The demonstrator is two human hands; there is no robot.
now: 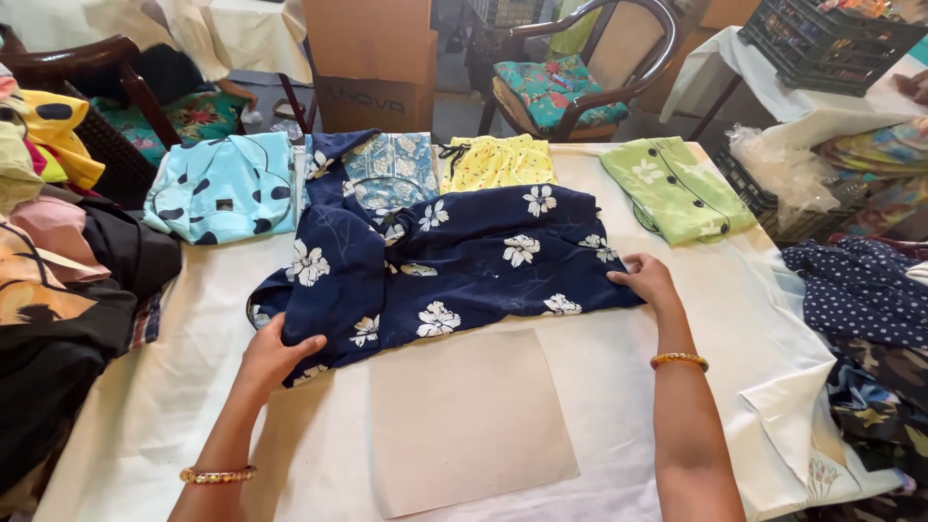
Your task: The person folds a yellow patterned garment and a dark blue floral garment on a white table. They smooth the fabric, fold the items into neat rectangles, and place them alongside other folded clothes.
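1. The worktop (677, 387), covered in a cream cloth, carries a navy-blue cotton garment with white flower print (454, 261), lying folded across its middle, nearer the far edge than the near one.
2. The left hand (275, 350) rests on the garment's near-left corner, fingers curled over the cloth edge; whether it pinches the cloth or only presses it cannot be told.
3. The right hand (646, 280) lies flat, fingers together, on the garment's right end. Both wrists carry gold bangles.
4. A plain beige cardboard sheet (469, 420) lies flat by the near edge, its far edge just touching or tucked under the garment; which cannot be told.
5. Along the far edge lie four folded garments: a light-blue one with dark spots (222, 188), a blue patterned one (391, 169) partly covered by the navy cloth, a yellow dotted one (498, 162), and a light-green one with buttons (672, 188).
6. A heap of mixed clothing (58, 280) at the left edge and a heap of dark dotted and patterned fabric (860, 300) at the right are cut off by the frame.
7. Beyond the far edge, a brown cardboard box (372, 63) and a wooden chair with a floral cushion (570, 77) show only in part.
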